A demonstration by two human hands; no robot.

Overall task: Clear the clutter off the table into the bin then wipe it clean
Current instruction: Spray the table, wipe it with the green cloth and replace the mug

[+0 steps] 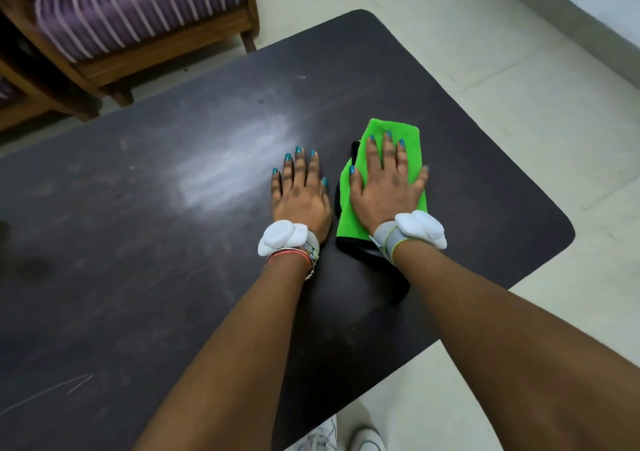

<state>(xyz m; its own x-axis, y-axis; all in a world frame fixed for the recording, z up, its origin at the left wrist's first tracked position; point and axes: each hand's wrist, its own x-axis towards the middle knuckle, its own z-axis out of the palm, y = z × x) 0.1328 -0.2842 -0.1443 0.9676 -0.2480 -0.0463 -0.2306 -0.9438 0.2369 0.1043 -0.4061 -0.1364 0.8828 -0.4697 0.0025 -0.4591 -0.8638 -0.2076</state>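
A folded bright green cloth [408, 138] with a black edge lies on the dark table [156, 242], toward its right side. My right hand [386, 187] presses flat on top of the cloth, fingers spread. Just left of the cloth, my left hand [299, 194] rests palm down on the bare tabletop, fingers apart, holding nothing. Both wrists carry white sensor bands. No bin is in view.
A wooden chair with a purple striped cushion [131, 10] stands beyond the table's far left edge. Pale tiled floor [502, 69] surrounds the table on the right and far side. My white shoes [346, 436] show below the near edge. A light glare patch marks the tabletop.
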